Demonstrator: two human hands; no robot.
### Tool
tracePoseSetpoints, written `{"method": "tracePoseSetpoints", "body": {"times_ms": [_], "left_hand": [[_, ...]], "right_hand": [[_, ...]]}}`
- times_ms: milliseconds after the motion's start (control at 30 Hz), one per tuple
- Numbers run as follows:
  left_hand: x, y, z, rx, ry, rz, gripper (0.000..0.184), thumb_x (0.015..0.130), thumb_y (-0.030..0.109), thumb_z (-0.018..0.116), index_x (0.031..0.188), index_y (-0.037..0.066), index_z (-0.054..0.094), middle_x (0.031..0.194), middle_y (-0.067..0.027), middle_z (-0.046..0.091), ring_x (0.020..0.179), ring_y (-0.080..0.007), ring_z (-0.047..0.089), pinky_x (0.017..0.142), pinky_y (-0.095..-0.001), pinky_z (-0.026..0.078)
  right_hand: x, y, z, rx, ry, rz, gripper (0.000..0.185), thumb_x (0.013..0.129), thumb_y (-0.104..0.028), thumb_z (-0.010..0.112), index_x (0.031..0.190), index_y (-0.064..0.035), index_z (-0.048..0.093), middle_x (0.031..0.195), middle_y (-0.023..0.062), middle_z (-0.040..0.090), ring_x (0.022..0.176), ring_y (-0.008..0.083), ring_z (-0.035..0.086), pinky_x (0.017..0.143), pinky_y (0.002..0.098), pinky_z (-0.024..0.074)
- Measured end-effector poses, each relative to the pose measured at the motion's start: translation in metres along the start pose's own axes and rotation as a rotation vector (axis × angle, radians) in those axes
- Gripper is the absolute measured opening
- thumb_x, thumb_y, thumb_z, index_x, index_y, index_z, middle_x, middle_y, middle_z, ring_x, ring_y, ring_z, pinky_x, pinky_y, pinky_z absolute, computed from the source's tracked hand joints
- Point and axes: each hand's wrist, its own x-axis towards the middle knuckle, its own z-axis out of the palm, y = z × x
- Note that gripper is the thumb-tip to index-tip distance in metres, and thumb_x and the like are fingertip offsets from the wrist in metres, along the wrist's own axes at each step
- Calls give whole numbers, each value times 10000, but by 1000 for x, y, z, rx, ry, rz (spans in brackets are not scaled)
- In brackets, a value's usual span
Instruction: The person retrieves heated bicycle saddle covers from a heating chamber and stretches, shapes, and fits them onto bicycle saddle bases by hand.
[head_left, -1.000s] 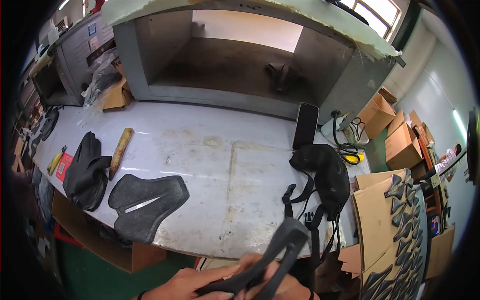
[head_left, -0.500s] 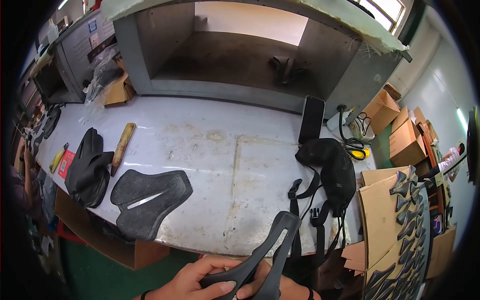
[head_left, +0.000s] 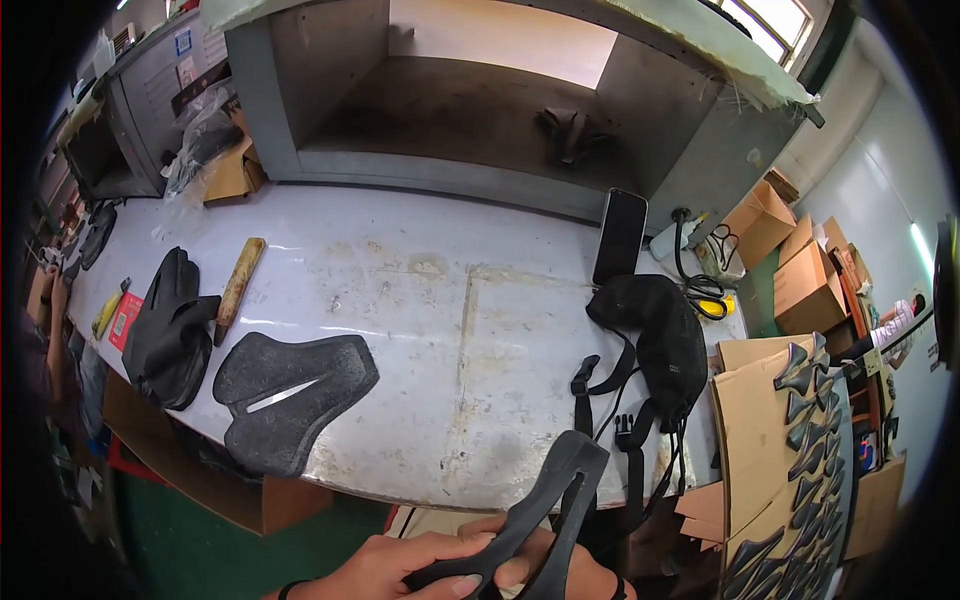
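Observation:
A black bicycle saddle (head_left: pixel 540 500) with a long slot down its middle is held at the table's front edge, its narrow nose pointing up and right. My left hand (head_left: pixel 395 565) grips its left wing, thumb on top. On the other side my right hand (head_left: pixel 580 578) closes round the saddle from below, partly hidden behind it. A flat black saddle-shaped pad (head_left: pixel 290 400) with a slot lies on the table to the left. Beside it rests a black folded soft cover (head_left: pixel 170 330).
A worn wooden stick (head_left: pixel 240 285) lies behind the pad. On the right are a black strapped pouch (head_left: pixel 655 345), a phone (head_left: pixel 620 237) and scissors (head_left: pixel 722 243). A grey metal shelf (head_left: pixel 440 168) spans the back. Several dark saddles stand on cardboard (head_left: pixel 745 430) at right.
The saddle has tilted and its nose has dropped slightly to the right. My left hand has shifted its grip along the wing. The view has moved a little.

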Motion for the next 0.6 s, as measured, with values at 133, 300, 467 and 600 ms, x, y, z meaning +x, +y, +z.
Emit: {"method": "tracePoseSetpoints", "body": {"times_ms": [133,300,467,600], "left_hand": [[5,-3,-1,-167,-51,-32,420,883,33,643,1282,-41,532,1175,-135,626,982,-142,617,813,-261,473],[-3,-19,5,-253,144,-65,564,881,85,664,1372,-54,422,1284,-149,556,1136,-199,553,983,-324,407],[-3,-22,21,-382,420,-55,546,897,119,648,1357,-70,423,1265,-147,560,1139,-190,543,1001,-325,391],[-1,-18,21,-379,456,-70,547,902,135,646,1359,-66,423,1259,-143,562,1136,-191,542,1000,-327,390]], "right_hand": [[11,14,-30,-94,-144,25,591,716,-219,824,1173,28,542,1114,133,603,1070,229,587,911,358,454],[11,1,28,7,-111,-117,849,617,-89,863,1319,-9,393,1104,105,594,1013,183,589,898,325,454],[10,-4,42,-74,-112,-130,863,619,-99,867,1330,-13,386,1113,105,588,1021,187,585,901,329,453],[10,-10,47,-152,-96,-162,877,621,-108,871,1341,-17,379,1123,105,583,1028,190,582,904,334,453]]}}
